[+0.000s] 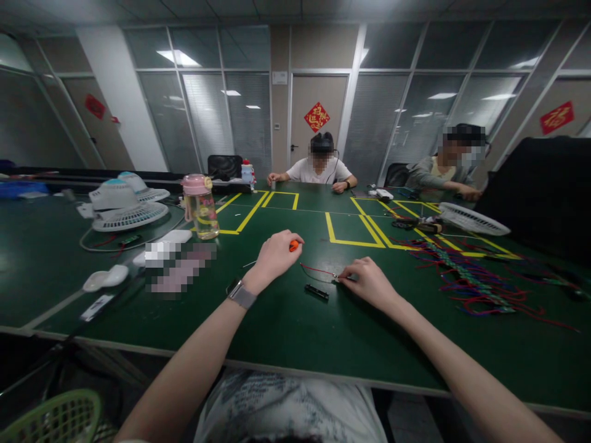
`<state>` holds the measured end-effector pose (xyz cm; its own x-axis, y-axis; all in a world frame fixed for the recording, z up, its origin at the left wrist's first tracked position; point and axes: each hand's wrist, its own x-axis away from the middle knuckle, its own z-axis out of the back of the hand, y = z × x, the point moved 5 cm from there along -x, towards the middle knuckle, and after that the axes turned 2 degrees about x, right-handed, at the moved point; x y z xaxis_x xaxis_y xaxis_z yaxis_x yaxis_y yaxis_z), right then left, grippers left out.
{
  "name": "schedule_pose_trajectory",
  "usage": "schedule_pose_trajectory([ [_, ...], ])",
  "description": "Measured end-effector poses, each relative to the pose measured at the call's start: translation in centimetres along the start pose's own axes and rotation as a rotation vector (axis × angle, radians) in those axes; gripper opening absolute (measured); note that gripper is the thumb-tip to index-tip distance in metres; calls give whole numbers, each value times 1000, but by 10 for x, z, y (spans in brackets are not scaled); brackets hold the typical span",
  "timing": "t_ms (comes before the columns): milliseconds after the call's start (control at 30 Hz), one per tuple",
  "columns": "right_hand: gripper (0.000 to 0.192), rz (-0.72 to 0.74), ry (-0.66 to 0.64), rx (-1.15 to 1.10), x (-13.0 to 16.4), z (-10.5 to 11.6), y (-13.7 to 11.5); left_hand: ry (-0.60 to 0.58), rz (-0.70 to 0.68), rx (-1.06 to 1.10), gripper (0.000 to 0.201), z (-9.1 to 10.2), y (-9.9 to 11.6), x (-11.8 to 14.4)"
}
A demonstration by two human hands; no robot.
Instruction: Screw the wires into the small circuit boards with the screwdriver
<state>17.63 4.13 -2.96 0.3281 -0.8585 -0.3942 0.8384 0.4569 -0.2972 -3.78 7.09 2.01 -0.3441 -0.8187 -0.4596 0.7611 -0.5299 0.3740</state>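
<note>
A person seated at a dark green tabletop (286, 320) works with both bare hands over small parts. The left hand (274, 258), a watch (241, 294) on its wrist, is curled with its grip closed around an orange-handled tool (293, 245) — only the orange end shows past the fingers, and a thin metal shaft pokes out on the other side, low over the surface. The right hand (369, 280) rests on the tabletop, fingertips pressed together on a small metal piece at the end of a red wire (316, 269) that runs across the gap between the two hands. A small black part (316, 292) lies flat just in front of that wire, near the right hand and touching neither.

To the left stand a clear water bottle with a pink lid (200, 207) and two white fans (124, 206) lying face up — further right, a third fan (473, 219) lies beside a long tangle of red and blue wires (471, 277). Yellow tape outlines (353, 231) mark rectangles across the middle of the surface. At the far side sit two other people, one in a white shirt (317, 169) with both hands on the tabletop, another (443, 172) at the far right corner. A green basket (55, 418) shows at the lower left, below the table's edge.
</note>
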Motion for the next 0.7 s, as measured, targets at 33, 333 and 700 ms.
schedule_pose_trajectory([
  [33,9,-49,29,-102,0,0,-2,36,17,-1,23,2,-1,-1],
  [333,22,-182,-24,-736,2,-29,-34,198,69,-20,20,15,-4,-2],
  [700,19,-136,-23,-680,2,-32,-37,200,64,-44,21,14,-3,-2],
])
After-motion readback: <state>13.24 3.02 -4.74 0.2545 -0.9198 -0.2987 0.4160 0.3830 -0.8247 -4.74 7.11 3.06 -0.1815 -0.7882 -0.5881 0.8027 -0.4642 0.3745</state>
